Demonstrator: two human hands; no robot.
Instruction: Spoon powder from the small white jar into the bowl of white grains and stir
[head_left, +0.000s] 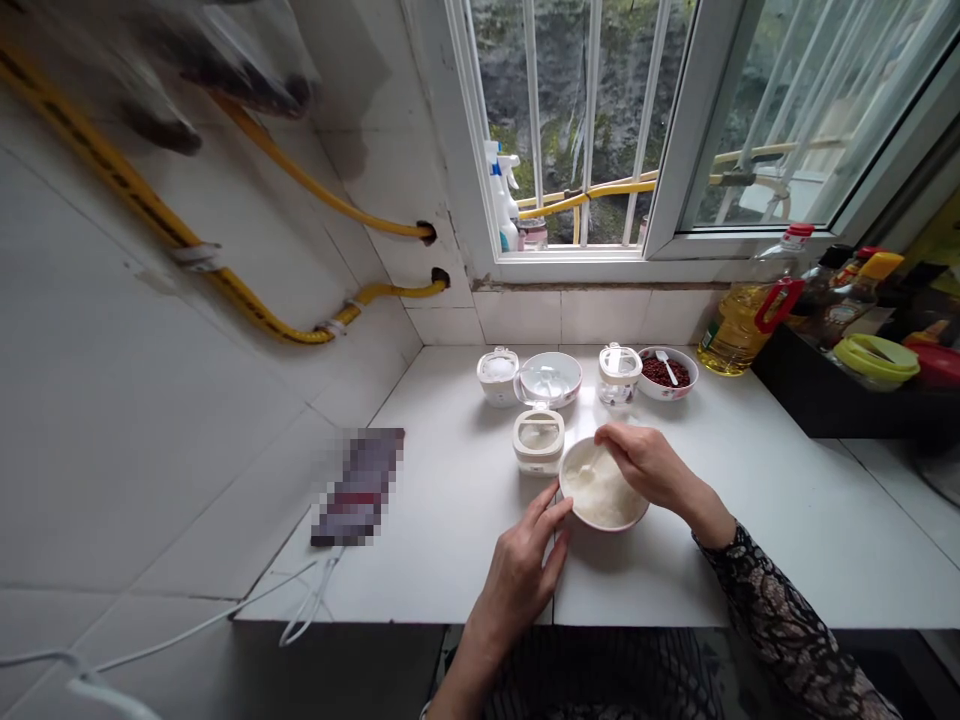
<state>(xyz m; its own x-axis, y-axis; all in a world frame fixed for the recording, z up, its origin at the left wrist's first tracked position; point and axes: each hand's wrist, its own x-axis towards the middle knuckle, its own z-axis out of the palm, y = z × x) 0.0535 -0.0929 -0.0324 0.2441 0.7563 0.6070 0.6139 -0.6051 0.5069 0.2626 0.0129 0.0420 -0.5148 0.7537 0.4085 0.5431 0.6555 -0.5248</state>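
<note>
A person's left hand (525, 572) is cupping the near side of a white bowl (602, 527) with a pink rim, its grip open, fingers lying flat against the bowl's wall and steadying it on the white table (450, 565); the right hand (643, 465) is reaching over the bowl in a black lace sleeve (772, 610), fingers bunched down toward pale, grainy food (600, 495), though whether that grip is clenched on something is impossible to tell; the bowl is sitting close to the table's front edge, so a firm hold on its side is mattering; a square lidded tub (538, 440) is standing just behind it on the left, leaving little room there; a round jar (498, 378), a lidded dish (547, 378), a second jar (619, 372) and a dish of red beans (667, 372) are lining the back wall; open table is stretching to the bowl's right, giving the right elbow space.
</note>
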